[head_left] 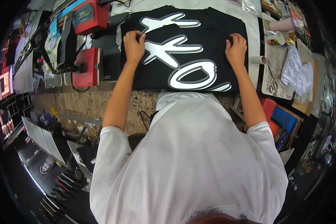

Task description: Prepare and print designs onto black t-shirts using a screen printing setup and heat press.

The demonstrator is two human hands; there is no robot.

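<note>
A black T-shirt [161, 76] with a large white, grey-edged print lies in front of me on the table. Beyond its far edge shows more black fabric [222, 18] with a similar print, seemingly another shirt underneath. My left hand [134, 46] is at the upper shirt's far left corner, fingers bent and thumb pinching the cloth. At the far right corner my right hand [236, 50] has its fingers curled down onto the fabric, with the thumb to their left. The fingertips of both hands are partly hidden against the dark cloth.
Left of the shirts stands a red machine [86, 69] with a black platen [112, 65]. To the right are a cardboard tube [258, 59], scissors [272, 80], a mug [275, 37], a pink tumbler [283, 25] and crumpled white cloth [296, 71].
</note>
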